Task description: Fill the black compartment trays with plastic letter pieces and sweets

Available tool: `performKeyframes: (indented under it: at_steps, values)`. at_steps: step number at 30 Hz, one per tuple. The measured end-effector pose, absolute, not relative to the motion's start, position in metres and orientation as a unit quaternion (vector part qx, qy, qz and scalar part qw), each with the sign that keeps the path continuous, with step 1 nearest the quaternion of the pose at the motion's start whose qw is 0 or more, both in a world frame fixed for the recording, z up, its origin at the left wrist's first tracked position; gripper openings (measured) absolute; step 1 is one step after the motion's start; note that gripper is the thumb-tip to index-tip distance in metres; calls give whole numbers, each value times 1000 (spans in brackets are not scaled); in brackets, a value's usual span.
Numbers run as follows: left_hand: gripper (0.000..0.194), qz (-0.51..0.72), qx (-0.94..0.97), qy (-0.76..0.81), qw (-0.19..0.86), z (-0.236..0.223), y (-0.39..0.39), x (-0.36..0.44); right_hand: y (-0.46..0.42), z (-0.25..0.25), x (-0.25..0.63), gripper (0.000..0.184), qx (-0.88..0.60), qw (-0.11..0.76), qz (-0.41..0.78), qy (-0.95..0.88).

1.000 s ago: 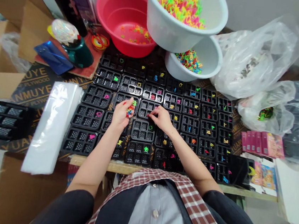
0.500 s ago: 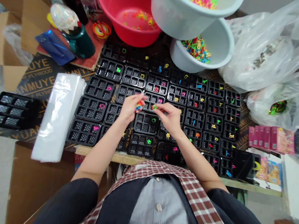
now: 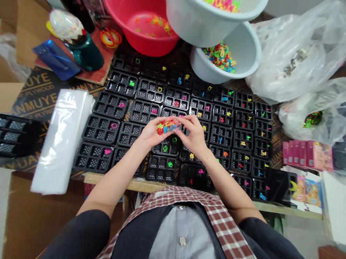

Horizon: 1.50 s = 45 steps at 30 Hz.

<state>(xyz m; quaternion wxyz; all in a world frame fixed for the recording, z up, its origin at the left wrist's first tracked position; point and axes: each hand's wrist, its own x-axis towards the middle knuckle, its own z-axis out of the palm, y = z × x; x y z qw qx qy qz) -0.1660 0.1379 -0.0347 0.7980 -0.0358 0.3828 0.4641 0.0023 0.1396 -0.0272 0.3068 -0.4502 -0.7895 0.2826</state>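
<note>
Already, trays [image 3: 258,133] far from the plastic sleeves [image 3: 60,138] hold two trinkets [image 3: 263,196], nearest ones one; left hand [image 3: 150,133] cups more, right hand's [image 3: 195,137] grip unclear.

Rows of trays [image 3: 162,169] fill the middle of the desk [image 3: 142,185] up to its front edge. Behind them stand basins [image 3: 199,25]; bags [image 3: 268,73] lie back right, boxes [image 3: 308,155] near the right end. Left of the rows lie sleeves [image 3: 58,142], then a lone tray [image 3: 7,137]; a mug [image 3: 91,55] stands back left.
</note>
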Motion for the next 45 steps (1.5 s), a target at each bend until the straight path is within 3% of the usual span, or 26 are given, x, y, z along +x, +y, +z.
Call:
performKeyframes:
  at_steps: [6, 17, 22, 28, 30, 34, 36, 45]
  values:
    - [22, 447, 11, 380, 809, -40, 134, -158, 150, -33, 7, 9, -442, 274, 305, -798]
    - [7, 479, 26, 439, 760, -44, 134, -155, 128, -14, 8, 20, -483, 306, 340, -746]
    - [14, 492, 13, 452, 744, -47, 138, -163, 76, -29, 7, 22, -313, 194, 413, -833]
    - [24, 504, 30, 450, 736, -34, 142, -170, 40, -54, 2, 17, -245, 104, 339, -902]
    - [22, 516, 30, 448, 730, -24, 138, -174, 47, -49, 3, 16, -237, 126, 320, -909]
    - [13, 521, 70, 441, 728, -6, 108, -184, 78, -25, 6, 24, -319, 273, 351, -837]
    - [10, 506, 85, 440, 737, -4, 86, -187, 92, -16, 3, 28, -358, 305, 374, -799]
    - [19, 494, -2, 421, 761, -28, 20, -184, 96, -27, -20, 17, -252, 272, 462, -805]
